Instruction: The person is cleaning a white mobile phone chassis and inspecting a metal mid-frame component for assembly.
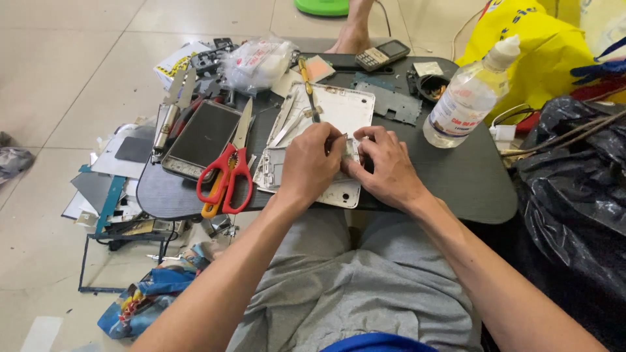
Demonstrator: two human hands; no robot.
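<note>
- A white tablet back shell (pixel 345 111), opened and stripped, is laid flat on the dark table (pixel 469 176).
- A thin metal tool (pixel 339 139) is pinched by the left hand (pixel 312 164) above the shell's near edge.
- A small part is pinched on the shell by the right hand (pixel 385 163).
- One pair of red-handled scissors (pixel 228 173), one clear bottle (pixel 469 94) and one tablet screen (pixel 202 138) are counted.

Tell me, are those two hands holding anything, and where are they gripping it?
The left hand pinches a thin metal tool by its lower end. The right hand presses on the near part of the white tablet shell; its exact grip is hidden.
</note>
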